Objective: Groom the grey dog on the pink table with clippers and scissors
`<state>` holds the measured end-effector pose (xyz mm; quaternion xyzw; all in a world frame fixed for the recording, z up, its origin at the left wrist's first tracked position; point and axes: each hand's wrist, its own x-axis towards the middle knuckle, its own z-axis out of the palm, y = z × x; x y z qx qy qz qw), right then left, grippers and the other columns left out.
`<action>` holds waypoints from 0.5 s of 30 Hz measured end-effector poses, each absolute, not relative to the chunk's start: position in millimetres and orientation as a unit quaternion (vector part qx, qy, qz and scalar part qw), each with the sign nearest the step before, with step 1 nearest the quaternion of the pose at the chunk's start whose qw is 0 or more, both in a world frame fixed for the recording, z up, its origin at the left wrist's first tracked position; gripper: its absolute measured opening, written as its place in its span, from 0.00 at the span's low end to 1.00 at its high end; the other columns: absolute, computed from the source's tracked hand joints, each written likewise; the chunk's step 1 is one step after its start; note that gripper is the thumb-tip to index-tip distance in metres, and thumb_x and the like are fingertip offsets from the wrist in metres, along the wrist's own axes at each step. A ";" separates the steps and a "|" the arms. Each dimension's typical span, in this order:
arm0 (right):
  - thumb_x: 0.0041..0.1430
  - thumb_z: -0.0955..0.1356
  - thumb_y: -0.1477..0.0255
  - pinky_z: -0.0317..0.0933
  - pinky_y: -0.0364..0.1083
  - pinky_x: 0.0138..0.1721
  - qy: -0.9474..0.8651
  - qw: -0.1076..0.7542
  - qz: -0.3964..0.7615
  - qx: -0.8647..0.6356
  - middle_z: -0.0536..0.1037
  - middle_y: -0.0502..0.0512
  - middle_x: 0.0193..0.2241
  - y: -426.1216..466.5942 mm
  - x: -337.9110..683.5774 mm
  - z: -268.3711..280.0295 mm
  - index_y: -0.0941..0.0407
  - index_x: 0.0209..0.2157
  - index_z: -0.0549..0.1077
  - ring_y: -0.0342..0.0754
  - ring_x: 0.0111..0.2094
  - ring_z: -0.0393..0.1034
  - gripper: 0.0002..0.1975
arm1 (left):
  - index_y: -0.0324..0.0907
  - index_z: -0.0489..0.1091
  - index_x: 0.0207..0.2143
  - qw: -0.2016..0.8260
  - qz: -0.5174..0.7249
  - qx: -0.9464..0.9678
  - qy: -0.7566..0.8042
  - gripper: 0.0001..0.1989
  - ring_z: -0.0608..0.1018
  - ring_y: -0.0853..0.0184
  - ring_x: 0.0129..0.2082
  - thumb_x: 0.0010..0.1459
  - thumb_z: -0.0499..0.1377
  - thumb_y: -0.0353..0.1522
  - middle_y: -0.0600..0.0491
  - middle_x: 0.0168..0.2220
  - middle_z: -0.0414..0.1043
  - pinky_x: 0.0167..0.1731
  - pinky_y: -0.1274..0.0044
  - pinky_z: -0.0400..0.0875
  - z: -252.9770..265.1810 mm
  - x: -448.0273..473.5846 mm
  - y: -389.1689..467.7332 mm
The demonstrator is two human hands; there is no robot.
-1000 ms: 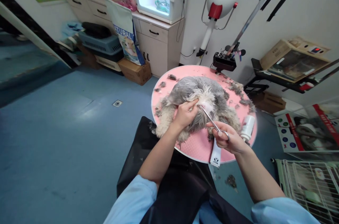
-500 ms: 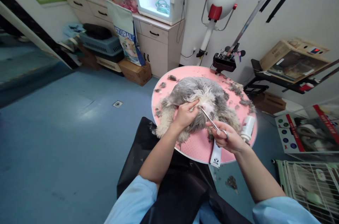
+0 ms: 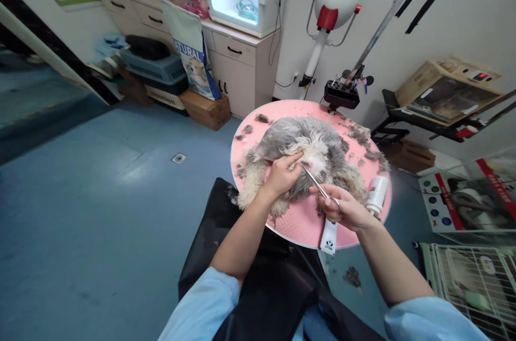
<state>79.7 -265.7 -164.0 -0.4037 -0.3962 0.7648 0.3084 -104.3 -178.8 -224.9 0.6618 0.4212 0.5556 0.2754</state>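
The grey-and-cream dog (image 3: 278, 136) is on the round pink grooming table (image 3: 294, 222), its rear end apparently facing the person, and the coat is at two lengths: over the back and flanks it is close and smooth, while the legs are thick with shaggy cream hair and a pale, wispy fringe fans out above a pinkish patch of skin. Judging by that contrast, the body looks largely cropped, with the fringe, the area below it and the legs the parts not yet short. Loose grey tufts (image 3: 358, 134) lie along the table's far and right edges, and another clump (image 3: 352, 276) is on the floor. The left hand (image 3: 284, 173) rests at the fringe with thumb and fingers drawn close together; whether a lock is pinched between them I cannot tell. The right hand (image 3: 338, 207) has its fingers curled around the handles of slim metal scissors (image 3: 315, 182), whose tips reach the skin patch just beside the left fingertips; the blades seem nearly together. Below that hand lies a white tool, probably a clipper (image 3: 329, 237), with a white bottle (image 3: 378, 194) to its right
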 end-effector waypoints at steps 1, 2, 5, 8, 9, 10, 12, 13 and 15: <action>0.49 0.76 0.65 0.34 0.38 0.16 -0.411 0.305 0.753 -0.415 0.59 0.40 0.21 -267.1 80.0 -163.4 0.57 0.46 0.73 0.32 0.16 0.39 0.22 | 0.40 0.78 0.46 0.275 0.557 0.662 0.420 0.17 0.82 0.65 0.45 0.54 0.59 0.23 0.48 0.46 0.80 0.49 0.73 0.77 -224.8 -104.4 -178.9; 0.49 0.76 0.65 0.35 0.38 0.17 -0.427 0.303 0.737 -0.427 0.59 0.41 0.21 -268.6 80.2 -162.5 0.57 0.46 0.73 0.33 0.17 0.40 0.22 | 0.40 0.78 0.46 0.275 0.558 0.662 0.419 0.17 0.82 0.65 0.45 0.54 0.59 0.23 0.48 0.46 0.80 0.49 0.73 0.77 -224.8 -104.5 -178.9; 0.48 0.75 0.68 0.43 0.38 0.18 -0.486 0.304 0.670 -0.473 0.63 0.43 0.22 -272.0 79.6 -159.8 0.57 0.45 0.73 0.35 0.19 0.48 0.21 | 0.40 0.78 0.46 0.276 0.554 0.662 0.421 0.17 0.82 0.64 0.45 0.54 0.59 0.23 0.48 0.46 0.80 0.49 0.72 0.77 -224.4 -104.5 -178.7; 0.48 0.73 0.72 0.52 0.40 0.23 -0.544 0.301 0.597 -0.507 0.66 0.45 0.23 -272.7 77.5 -160.2 0.56 0.43 0.74 0.39 0.23 0.57 0.18 | 0.39 0.78 0.46 0.276 0.549 0.667 0.421 0.17 0.82 0.64 0.45 0.54 0.59 0.24 0.47 0.46 0.80 0.49 0.72 0.77 -223.9 -104.7 -178.7; 0.48 0.72 0.73 0.54 0.41 0.24 -0.558 0.298 0.580 -0.514 0.67 0.46 0.23 -272.6 76.9 -161.3 0.56 0.44 0.74 0.41 0.24 0.58 0.18 | 0.39 0.77 0.46 0.275 0.548 0.668 0.421 0.17 0.82 0.64 0.45 0.55 0.59 0.24 0.47 0.46 0.80 0.49 0.72 0.77 -223.7 -104.8 -178.7; 0.49 0.72 0.73 0.54 0.41 0.24 -0.569 0.292 0.566 -0.520 0.68 0.47 0.24 -272.5 76.4 -162.5 0.56 0.44 0.74 0.41 0.24 0.59 0.18 | 0.40 0.77 0.46 0.275 0.547 0.669 0.422 0.17 0.82 0.64 0.45 0.55 0.59 0.24 0.48 0.46 0.80 0.49 0.72 0.77 -223.5 -105.0 -178.8; 0.50 0.70 0.74 0.54 0.41 0.24 -0.586 0.279 0.545 -0.530 0.70 0.47 0.25 -272.5 75.6 -165.1 0.55 0.46 0.74 0.42 0.24 0.60 0.18 | 0.40 0.77 0.46 0.275 0.544 0.668 0.426 0.17 0.82 0.64 0.45 0.55 0.59 0.24 0.48 0.46 0.80 0.49 0.72 0.77 -223.3 -105.3 -178.8; 0.50 0.70 0.75 0.54 0.42 0.24 -0.591 0.275 0.538 -0.535 0.70 0.48 0.25 -272.7 75.2 -166.0 0.55 0.46 0.73 0.42 0.24 0.60 0.19 | 0.41 0.77 0.46 0.275 0.543 0.669 0.427 0.17 0.82 0.64 0.45 0.55 0.59 0.24 0.48 0.47 0.80 0.49 0.72 0.77 -223.2 -105.4 -178.9; 0.50 0.69 0.75 0.54 0.42 0.24 -0.595 0.271 0.529 -0.540 0.70 0.48 0.25 -273.0 74.0 -166.9 0.55 0.48 0.73 0.42 0.24 0.59 0.21 | 0.41 0.77 0.46 0.276 0.542 0.670 0.425 0.17 0.82 0.64 0.45 0.55 0.59 0.24 0.48 0.47 0.79 0.50 0.72 0.77 -223.1 -105.4 -179.0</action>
